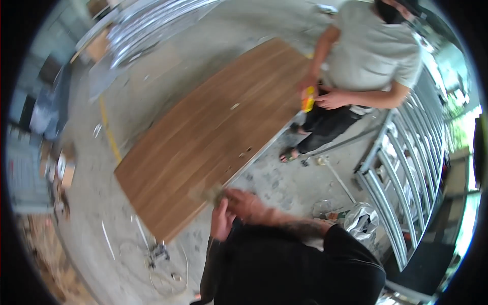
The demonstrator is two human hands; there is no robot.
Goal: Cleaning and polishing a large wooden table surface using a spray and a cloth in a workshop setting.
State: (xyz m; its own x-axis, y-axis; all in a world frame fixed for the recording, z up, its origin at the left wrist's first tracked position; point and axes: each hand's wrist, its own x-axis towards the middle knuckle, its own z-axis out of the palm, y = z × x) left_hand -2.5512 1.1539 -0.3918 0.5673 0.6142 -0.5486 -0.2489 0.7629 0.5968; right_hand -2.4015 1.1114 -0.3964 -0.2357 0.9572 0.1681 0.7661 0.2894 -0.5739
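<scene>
Brown wood-grain is facing us across the long panel (193, 137), which is lying flat ahead, its right-hand edge passing just beside our hands. Our left hand (220, 223) and right hand (246, 205) are sitting close together over that edge, fingers partly curled at a small pale piece (208, 193); blur is hiding its outline, and we cannot tell which hand is gripping it or how tightly. Dark holes (248, 149) are showing farther along the same edge. Across the panel's far right side, a co-worker (376, 61) is holding a yellow tool (308, 99). Handling, our judgement: we are rating the panel as stiff, smooth and awkwardly heavy for its length, with a face likely to scratch; we are favouring a hold under both long edges, away from the holes. We are rating the pale piece as light, best pinched by its sides.
</scene>
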